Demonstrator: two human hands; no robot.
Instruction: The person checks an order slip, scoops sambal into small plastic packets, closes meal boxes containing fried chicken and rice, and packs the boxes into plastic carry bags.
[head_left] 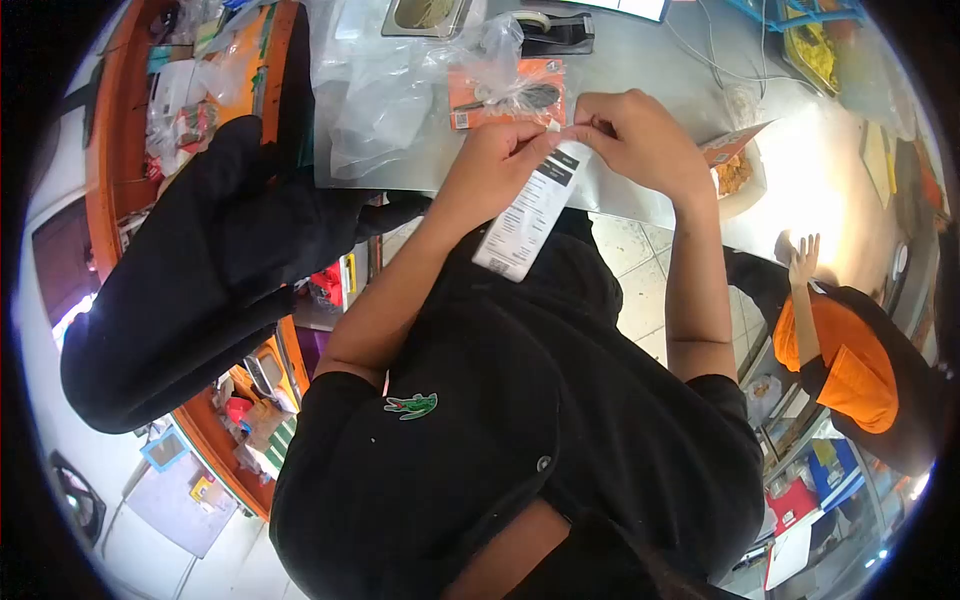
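A long white printed receipt hangs over the front edge of the metal table. My left hand pinches its top end from the left. From the right, my right hand has thumb and fingers closed at the same top end, its thumb close to my left fingers. Just beyond both hands, an orange packet with a dark item lies on the table, partly under a clear plastic bag.
Clear plastic bags cover the table's left part. A black tape dispenser and a metal container stand at the back. An open box of food is at right. A person in orange and black is at right, another in black at left.
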